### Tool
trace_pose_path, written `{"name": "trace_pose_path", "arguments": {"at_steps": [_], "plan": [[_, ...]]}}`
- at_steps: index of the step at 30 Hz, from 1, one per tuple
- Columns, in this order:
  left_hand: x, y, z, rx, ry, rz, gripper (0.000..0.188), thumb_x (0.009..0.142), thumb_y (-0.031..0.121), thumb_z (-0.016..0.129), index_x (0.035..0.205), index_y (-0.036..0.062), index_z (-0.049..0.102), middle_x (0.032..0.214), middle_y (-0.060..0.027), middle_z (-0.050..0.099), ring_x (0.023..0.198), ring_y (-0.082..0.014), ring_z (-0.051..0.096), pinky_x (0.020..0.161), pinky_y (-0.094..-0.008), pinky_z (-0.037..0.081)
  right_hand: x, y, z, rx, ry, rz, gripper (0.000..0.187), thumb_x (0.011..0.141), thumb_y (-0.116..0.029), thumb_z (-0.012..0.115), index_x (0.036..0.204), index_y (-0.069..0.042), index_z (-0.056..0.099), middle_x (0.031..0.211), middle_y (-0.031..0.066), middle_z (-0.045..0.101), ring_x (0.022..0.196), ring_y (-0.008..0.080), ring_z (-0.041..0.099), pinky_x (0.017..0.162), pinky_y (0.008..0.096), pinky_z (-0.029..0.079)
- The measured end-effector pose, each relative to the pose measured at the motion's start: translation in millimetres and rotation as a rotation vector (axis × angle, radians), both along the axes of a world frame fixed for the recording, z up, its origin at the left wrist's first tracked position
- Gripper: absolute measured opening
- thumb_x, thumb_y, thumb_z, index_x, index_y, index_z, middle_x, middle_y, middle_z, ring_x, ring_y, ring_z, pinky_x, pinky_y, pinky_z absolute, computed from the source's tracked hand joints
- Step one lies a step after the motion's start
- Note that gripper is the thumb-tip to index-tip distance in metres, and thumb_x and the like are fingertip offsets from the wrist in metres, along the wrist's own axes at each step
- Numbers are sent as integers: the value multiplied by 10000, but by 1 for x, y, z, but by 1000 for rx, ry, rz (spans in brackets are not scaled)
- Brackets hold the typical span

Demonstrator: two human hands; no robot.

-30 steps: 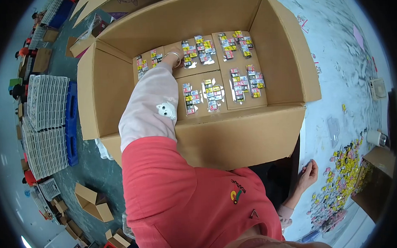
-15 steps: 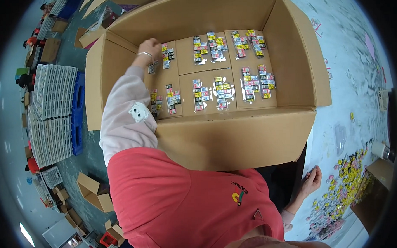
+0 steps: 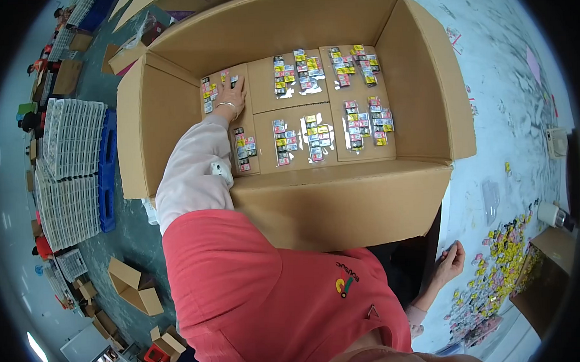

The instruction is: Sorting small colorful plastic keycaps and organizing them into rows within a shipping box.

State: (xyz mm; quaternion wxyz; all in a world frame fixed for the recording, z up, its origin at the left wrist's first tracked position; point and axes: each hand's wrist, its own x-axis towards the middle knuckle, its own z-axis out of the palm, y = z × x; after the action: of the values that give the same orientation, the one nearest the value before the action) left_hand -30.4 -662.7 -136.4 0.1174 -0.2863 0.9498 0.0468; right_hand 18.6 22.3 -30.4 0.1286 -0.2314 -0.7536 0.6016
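My left hand point(image 3: 230, 97) reaches into a large open cardboard box point(image 3: 342, 205), with fingers spread and resting over a clear packet of small colourful pieces point(image 3: 224, 76) at the far left; the hand partly covers it. Beside it lies a similar packet point(image 3: 208, 94). Several more such packets, including one nearer me point(image 3: 245, 149) and one at the far right point(image 3: 367, 65), lie in rows on the box's flat cardboard bottom. Outside the box, my right hand point(image 3: 451, 263) is at the white table's edge, fingers curled together; what they hold, if anything, cannot be made out.
A heap of small yellow, pink and grey pieces point(image 3: 497, 263) spreads over the white table point(image 3: 492, 129) at right, near a clear plastic tray point(image 3: 490, 199). Stacked white crates point(image 3: 70, 204) stand by a blue pallet point(image 3: 107, 171) at left. An open carton point(image 3: 135, 287) sits on the floor.
My left hand has come slightly nearer and to the right, going from closed fingers to spread ones laid over the packet. My right hand has stayed at the table edge.
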Motion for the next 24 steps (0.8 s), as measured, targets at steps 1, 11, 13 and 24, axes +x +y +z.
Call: {"name": "trace_pose_path", "arguments": {"at_steps": [1,11,13,24], "plan": [[1,1,8,15,-26,-13,555,915,310,472,1419,302,239,1508,-150,124,1342,-459,174,1046,-506,315,0,1,-1,-2,5,8,134,897,-103,588,1007,-32,616,746,-44,571,546,-7,440,459,122,315],[-69,55,13,294,315,102,348,883,234,481,1156,24,528,1188,-265,528,1119,-414,500,948,-427,420,0,7,-5,48,-1,-10,120,897,-102,588,988,-30,618,745,-38,568,526,-2,436,450,126,319],[-80,57,1,390,277,221,357,886,240,481,1160,17,524,1170,-273,542,1111,-404,513,945,-432,420,-1,5,-5,32,-6,17,116,897,-101,589,983,-30,617,736,-38,561,522,0,437,445,127,319],[-92,53,-22,370,183,304,334,903,198,473,1193,44,537,1168,-234,572,1072,-364,567,903,-382,454,0,0,-3,18,22,-1,117,892,-91,592,983,-21,618,748,-34,572,521,2,436,446,125,320]]}}
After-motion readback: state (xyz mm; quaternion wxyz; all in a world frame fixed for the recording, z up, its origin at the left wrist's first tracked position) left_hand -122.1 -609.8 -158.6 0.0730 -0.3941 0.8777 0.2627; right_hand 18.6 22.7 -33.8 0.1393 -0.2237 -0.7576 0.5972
